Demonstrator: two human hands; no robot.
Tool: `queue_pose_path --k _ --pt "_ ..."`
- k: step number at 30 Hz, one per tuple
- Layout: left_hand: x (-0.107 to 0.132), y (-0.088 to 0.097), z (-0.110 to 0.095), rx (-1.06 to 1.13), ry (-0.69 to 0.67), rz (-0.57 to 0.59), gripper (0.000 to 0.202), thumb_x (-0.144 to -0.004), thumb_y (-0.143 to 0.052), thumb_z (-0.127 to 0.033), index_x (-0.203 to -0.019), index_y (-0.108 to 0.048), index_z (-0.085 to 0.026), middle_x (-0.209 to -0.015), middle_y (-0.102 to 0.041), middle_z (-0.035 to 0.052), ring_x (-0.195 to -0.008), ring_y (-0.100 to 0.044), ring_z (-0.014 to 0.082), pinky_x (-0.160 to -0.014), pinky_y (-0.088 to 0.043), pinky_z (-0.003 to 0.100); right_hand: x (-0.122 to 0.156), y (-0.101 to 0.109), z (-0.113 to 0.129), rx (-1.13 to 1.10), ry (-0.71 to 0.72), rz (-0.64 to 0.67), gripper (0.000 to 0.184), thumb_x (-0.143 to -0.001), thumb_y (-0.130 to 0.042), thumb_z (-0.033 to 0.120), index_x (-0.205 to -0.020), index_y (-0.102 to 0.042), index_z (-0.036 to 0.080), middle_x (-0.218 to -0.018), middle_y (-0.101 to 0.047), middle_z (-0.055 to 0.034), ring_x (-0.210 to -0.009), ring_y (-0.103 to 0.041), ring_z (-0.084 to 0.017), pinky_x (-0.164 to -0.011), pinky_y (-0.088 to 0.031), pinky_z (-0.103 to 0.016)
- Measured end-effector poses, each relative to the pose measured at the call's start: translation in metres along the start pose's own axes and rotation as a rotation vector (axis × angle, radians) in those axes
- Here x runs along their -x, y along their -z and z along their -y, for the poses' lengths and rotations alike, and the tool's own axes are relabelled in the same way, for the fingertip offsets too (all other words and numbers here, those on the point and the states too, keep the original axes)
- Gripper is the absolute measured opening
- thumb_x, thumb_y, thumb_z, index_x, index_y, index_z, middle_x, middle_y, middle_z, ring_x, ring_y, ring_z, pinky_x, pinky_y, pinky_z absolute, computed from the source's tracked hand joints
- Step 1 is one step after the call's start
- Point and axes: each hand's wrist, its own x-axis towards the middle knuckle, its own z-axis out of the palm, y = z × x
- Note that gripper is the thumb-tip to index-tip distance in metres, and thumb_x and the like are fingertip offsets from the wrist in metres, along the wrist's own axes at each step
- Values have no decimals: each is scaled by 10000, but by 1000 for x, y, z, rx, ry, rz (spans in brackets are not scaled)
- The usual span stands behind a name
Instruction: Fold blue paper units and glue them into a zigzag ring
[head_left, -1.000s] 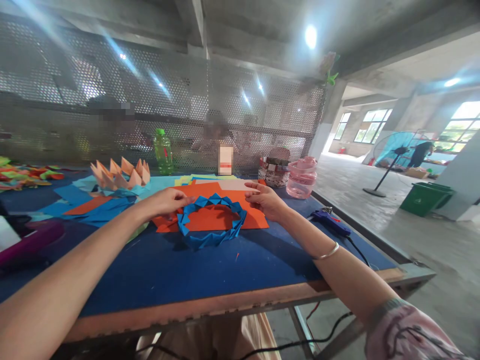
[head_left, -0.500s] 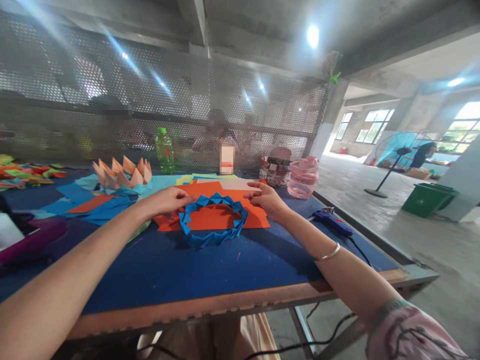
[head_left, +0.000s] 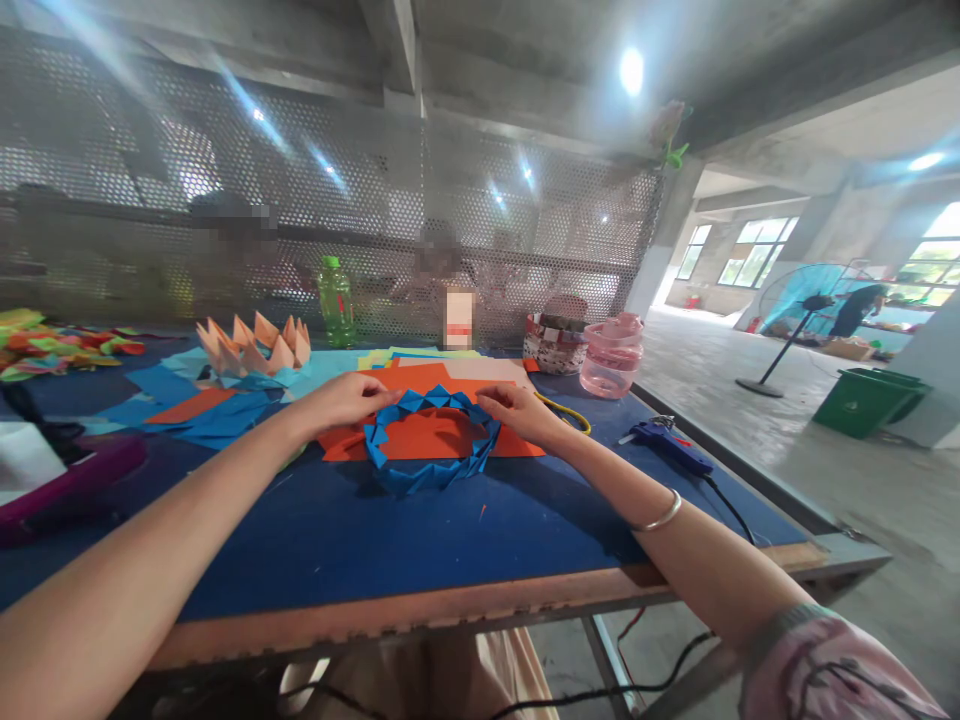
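Observation:
A ring of folded blue paper (head_left: 431, 478) stands tilted over the front of the table, its points facing up. My left hand (head_left: 354, 400) pinches its left upper edge between thumb and fingers. On the opposite side my right hand (head_left: 517, 412) has its fingers closed at the ring's right upper edge. Behind and under the ring lie orange paper sheets (head_left: 442, 434). Part of a yellow-handled tool (head_left: 574, 414), maybe scissors, shows beyond my right hand.
A peach folded-paper crown (head_left: 251, 350) sits on blue sheets at left. A green bottle (head_left: 335, 305), a woven basket (head_left: 553, 345) and a pink jug (head_left: 611, 358) stand farther back. A blue glue gun (head_left: 671, 447) with a cord lies near the right edge. A purple object (head_left: 82, 480) is at left.
My right hand has moved left and closed on the ring's right edge; before, its fingers were apart from it. The yellow handle has come into view. My left hand stays on the ring.

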Motion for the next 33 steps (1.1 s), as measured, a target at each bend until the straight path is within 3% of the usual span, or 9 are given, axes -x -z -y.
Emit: queue_pose_path --k 4,8,13,16,19,22,26,29,33 --pt "0 -1 -2 -2 -58 65 491 -634 -566 -639 -734 -680 -172 -601 -597 23 -544 -517 152 -475 -371 240 -2 -4 -10 78 -36 44 322 -828 -575 378 -1052 -638 155 -923 -692 -59 -831 -629 -149 -705 -465 -243" --pt "3 -1 -4 11 -22 150 497 -587 -624 -596 -835 -702 -173 -599 -609 10 -505 -495 138 -436 -350 230 -2 -1 -12 107 -66 28 384 -714 -674 224 -1090 -624 166 -875 -680 -44 -762 -618 -145 -642 -454 -231" --pt "2 -4 -2 45 41 162 484 -530 -654 -449 -944 -692 -200 -607 -605 -17 -522 -530 143 -451 -385 217 2 4 -3 120 -100 54 415 -666 -660 123 -1079 -637 165 -795 -664 -20 -636 -571 -112 -578 -432 -211" --pt "2 -7 -2 67 39 192 465 -529 -627 -379 -952 -685 -194 -598 -600 -25 -500 -518 132 -453 -386 215 4 6 3 125 -98 61 386 -685 -664 153 -1070 -647 155 -834 -669 -35 -694 -585 -125 -624 -443 -221" --pt "6 -7 -6 77 12 244 413 -550 -623 -346 -932 -692 -206 -627 -633 -23 -512 -530 131 -457 -382 209 5 6 5 134 -104 64 392 -726 -676 301 -1086 -646 149 -898 -680 -60 -754 -604 -149 -662 -450 -242" --pt "11 -5 -10 84 3 272 440 -567 -657 -400 -964 -690 -213 -785 -698 6 -618 -595 159 -492 -422 213 5 6 2 173 -71 82 412 -719 -685 403 -1058 -676 169 -951 -690 -60 -811 -619 -171 -692 -450 -251" --pt "9 -3 -10 50 -52 151 534 -585 -657 -554 -973 -689 -189 -968 -712 53 -813 -623 204 -587 -474 226 5 7 0 247 12 177 278 -741 -653 352 -959 -733 200 -810 -690 8 -765 -601 -161 -640 -418 -213" --pt "3 -7 -7 5 -137 108 517 -624 -635 -575 -946 -705 -177 -916 -728 54 -803 -619 198 -655 -466 238 5 7 3 296 4 207 254 -733 -629 271 -942 -745 188 -647 -626 41 -619 -531 -112 -557 -364 -185" --pt "-3 -14 -6 -5 -241 186 489 -660 -629 -544 -953 -731 -166 -816 -733 44 -683 -597 170 -597 -420 232 7 7 9 288 -12 282 276 -724 -609 228 -958 -741 167 -654 -619 43 -565 -475 -80 -535 -341 -174"
